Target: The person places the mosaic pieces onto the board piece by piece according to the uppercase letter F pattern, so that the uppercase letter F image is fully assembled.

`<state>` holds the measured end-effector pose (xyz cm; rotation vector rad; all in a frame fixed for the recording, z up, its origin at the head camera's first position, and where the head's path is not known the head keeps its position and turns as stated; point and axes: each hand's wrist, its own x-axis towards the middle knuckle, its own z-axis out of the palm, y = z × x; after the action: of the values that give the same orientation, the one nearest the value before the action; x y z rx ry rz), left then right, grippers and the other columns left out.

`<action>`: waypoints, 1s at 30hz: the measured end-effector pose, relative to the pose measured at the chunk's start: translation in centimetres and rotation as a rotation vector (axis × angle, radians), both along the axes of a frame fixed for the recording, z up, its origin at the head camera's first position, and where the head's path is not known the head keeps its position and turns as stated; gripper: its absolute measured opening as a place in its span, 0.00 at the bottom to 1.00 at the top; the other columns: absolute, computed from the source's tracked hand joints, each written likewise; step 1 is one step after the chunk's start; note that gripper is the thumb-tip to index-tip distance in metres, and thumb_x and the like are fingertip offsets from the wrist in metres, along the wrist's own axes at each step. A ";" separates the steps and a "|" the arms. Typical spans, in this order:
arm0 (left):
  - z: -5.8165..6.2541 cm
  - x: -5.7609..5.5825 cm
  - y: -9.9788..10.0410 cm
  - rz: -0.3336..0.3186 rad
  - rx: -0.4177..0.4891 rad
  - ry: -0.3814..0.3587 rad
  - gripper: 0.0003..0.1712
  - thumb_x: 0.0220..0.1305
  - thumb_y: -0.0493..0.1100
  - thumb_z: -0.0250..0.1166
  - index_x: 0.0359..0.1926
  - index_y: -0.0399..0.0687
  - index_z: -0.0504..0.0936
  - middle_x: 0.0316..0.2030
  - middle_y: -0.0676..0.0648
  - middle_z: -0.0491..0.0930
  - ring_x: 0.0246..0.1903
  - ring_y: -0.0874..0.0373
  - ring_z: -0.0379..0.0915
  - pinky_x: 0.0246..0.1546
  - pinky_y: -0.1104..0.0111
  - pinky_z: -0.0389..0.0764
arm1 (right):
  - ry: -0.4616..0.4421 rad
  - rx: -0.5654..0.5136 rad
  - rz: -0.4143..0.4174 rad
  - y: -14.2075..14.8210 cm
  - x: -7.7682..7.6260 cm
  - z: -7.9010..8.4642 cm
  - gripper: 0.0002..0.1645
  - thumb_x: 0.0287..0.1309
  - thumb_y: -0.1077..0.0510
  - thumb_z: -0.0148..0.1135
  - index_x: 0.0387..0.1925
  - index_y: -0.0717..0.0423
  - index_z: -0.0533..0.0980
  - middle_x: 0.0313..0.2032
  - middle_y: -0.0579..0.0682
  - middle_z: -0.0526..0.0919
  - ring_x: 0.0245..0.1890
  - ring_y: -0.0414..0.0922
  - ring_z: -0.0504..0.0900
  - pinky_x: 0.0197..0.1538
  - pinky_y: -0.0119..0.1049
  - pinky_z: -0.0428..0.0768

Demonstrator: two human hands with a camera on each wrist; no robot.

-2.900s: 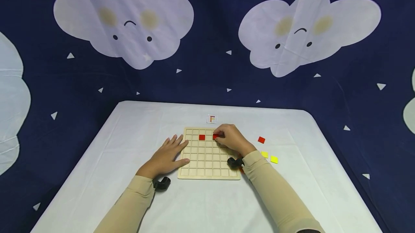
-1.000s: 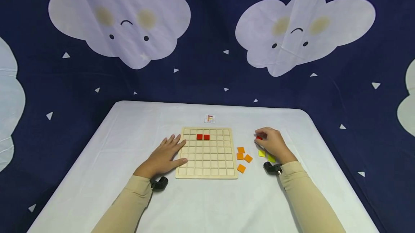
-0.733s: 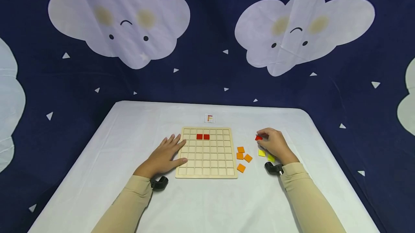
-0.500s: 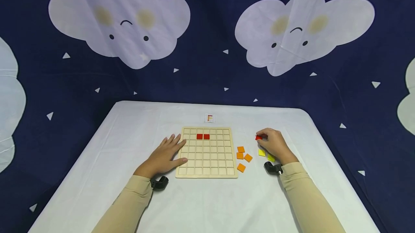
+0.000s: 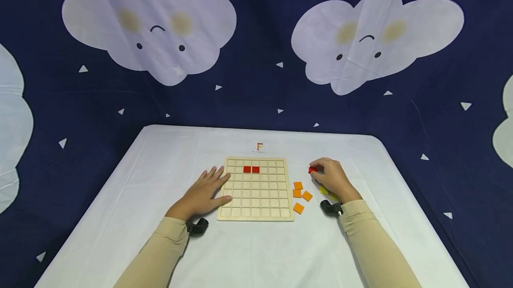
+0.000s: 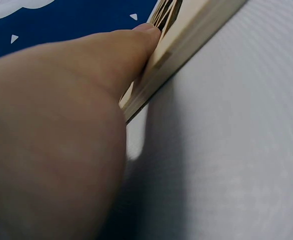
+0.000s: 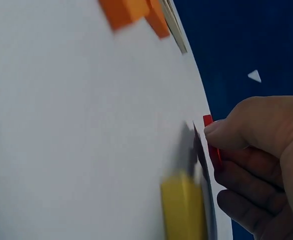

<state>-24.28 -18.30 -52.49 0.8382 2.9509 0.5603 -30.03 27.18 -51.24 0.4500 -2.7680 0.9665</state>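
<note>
Right hand (image 5: 332, 177): I pinch a red tile (image 5: 312, 170).
Tile position: right of the grid board (image 5: 260, 196), near four orange tiles (image 5: 297, 193).
Left hand (image 5: 203, 195): fingers extended, touching the board's left edge.

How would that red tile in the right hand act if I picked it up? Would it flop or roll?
The red tile is probably stiff: pinched by the right hand, it shows no bend. It's likely light, being small and thin. It probably wouldn't roll, if it's square like the two red tiles on the board.
</note>
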 end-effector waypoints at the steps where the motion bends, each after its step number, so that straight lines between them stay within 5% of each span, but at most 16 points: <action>1: 0.0 0.0 0.0 0.000 -0.002 0.000 0.50 0.73 0.72 0.58 0.82 0.46 0.62 0.81 0.38 0.51 0.80 0.39 0.39 0.78 0.45 0.40 | -0.002 -0.002 0.005 -0.3 -0.1 0.1 0.15 0.59 0.67 0.75 0.49 0.63 0.87 0.48 0.58 0.87 0.49 0.54 0.84 0.57 0.54 0.82; 30: 0.0 0.1 0.0 0.002 -0.013 -0.005 0.50 0.73 0.73 0.56 0.82 0.47 0.62 0.81 0.38 0.50 0.80 0.39 0.39 0.78 0.46 0.40 | -0.062 -0.007 0.252 -11.2 -1.9 1.1 0.14 0.63 0.65 0.73 0.51 0.61 0.87 0.49 0.50 0.87 0.47 0.45 0.84 0.52 0.43 0.84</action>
<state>-24.22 -18.34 -52.48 0.8309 2.9481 0.5414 -31.90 16.00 -50.16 0.7962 -2.8091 1.0589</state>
